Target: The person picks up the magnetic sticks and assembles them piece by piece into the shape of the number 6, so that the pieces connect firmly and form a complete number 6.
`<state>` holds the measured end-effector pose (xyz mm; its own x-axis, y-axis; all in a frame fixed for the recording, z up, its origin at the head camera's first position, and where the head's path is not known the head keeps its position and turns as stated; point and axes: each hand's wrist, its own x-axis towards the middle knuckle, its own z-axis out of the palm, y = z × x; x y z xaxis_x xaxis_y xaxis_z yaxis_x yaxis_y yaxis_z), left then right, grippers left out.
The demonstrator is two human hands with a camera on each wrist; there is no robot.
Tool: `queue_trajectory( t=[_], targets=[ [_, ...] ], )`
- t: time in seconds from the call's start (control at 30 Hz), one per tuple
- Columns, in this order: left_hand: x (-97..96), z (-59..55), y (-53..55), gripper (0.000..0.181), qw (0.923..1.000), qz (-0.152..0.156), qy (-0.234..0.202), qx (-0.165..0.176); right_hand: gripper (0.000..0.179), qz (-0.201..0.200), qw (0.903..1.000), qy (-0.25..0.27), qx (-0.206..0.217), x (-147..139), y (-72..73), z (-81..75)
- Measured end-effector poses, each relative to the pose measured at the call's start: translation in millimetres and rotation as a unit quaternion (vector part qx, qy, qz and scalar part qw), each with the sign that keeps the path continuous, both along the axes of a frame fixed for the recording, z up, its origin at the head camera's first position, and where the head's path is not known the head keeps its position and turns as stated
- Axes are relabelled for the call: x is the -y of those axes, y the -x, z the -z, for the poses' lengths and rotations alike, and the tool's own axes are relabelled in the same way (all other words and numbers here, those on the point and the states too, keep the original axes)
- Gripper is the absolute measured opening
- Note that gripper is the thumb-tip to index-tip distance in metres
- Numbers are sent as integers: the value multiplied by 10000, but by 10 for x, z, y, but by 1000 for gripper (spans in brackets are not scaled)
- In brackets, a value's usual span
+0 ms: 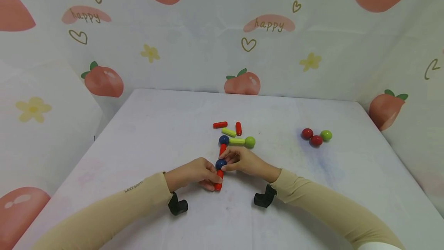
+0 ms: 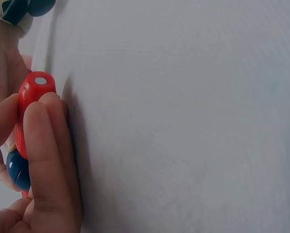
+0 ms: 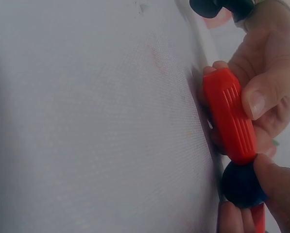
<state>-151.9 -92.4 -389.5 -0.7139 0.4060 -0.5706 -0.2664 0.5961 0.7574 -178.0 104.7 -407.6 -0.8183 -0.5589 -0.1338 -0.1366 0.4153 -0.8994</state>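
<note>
- A white table [image 1: 166, 126] is stretching before me, a fruit-printed cloth [image 1: 197, 41] hanging behind.
- My left hand [image 1: 197, 173] is pinching a ridged red rod [image 3: 230, 114], a silvery disc [image 2: 41, 81] showing at its near end.
- My right hand [image 1: 245, 163] is pinching the glossy blue ball [image 1: 220, 164] touching its far end, mid-table.

The left forearm [image 1: 114, 207] slants in from the near left, the right forearm [image 1: 329, 205] from the near right. The left hand [image 1: 195, 173] pinches between thumb and fingers, while just beside it, slightly farther, the right hand [image 1: 249, 163] pinches with its thumb nearer than its forefinger.
</note>
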Motion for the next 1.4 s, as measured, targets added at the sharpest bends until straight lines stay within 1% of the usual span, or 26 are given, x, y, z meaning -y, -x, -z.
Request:
queue_trajectory(
  t=[0.27,0.57,0.67,0.83,0.97,1.17,1.27,1.4],
  targets=[
    [12,-9,-15,15,9999,-8,-152,36,29,-6,10000,-47,33,3,-5,-15],
    [-1,-28,-24,16,9999,-82,-54,93,29,-24,9998,-162,82,5,-10,-40],
    [-8,-37,-29,16,9999,-93,-25,82,30,-48,9996,-222,138,-2,-18,-63],
    [-9,-33,-34,16,9999,-104,25,57,32,-94,9994,-323,105,-45,-34,-129],
    [-8,-22,-32,16,9999,-143,36,75,32,0,9992,-401,2,-117,-33,-230],
    [-22,-17,-33,16,9997,-206,69,124,37,266,9985,-471,-116,-302,-4,-461],
    [-28,-17,-35,16,9996,-234,104,136,37,396,9977,-462,-300,-452,31,-580],
    [-29,-22,-37,15,9995,-249,137,119,38,589,9944,-580,-658,-687,75,-715]
  ],
)
